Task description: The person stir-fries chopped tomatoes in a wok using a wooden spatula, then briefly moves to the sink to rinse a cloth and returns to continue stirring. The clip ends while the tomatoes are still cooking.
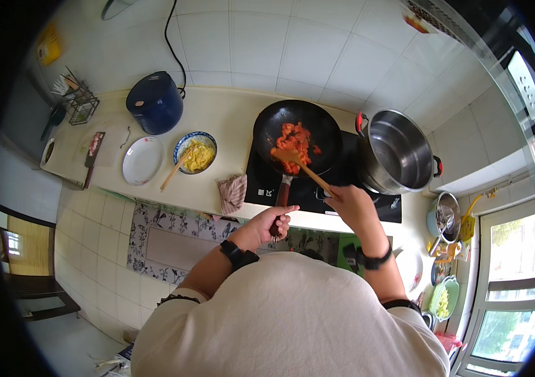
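A black wok [326, 127] sits on the left part of a black glass cooktop [255, 191], with chopped tomato pieces [294, 139] inside. My left hand [272, 224] is closed around the wok's wooden handle [283, 195]. In my right hand [353, 207] is a wooden spatula [313, 176], its blade touching the tomato at the near side of the wok. A blue-patterned bowl [214, 141] of scrambled egg [198, 156], with wooden chopsticks [175, 170] resting in it, stands to the left. A white plate [142, 161] lies beside the bowl.
A tall steel pot [394, 151] stands right of the wok. A striped cloth [232, 193] lies at the counter's front edge. Farther left are a blue rice cooker [155, 103], a cleaver [92, 153] and a wire utensil rack [81, 106]. Bowls and a green basket [445, 298] line the right side.
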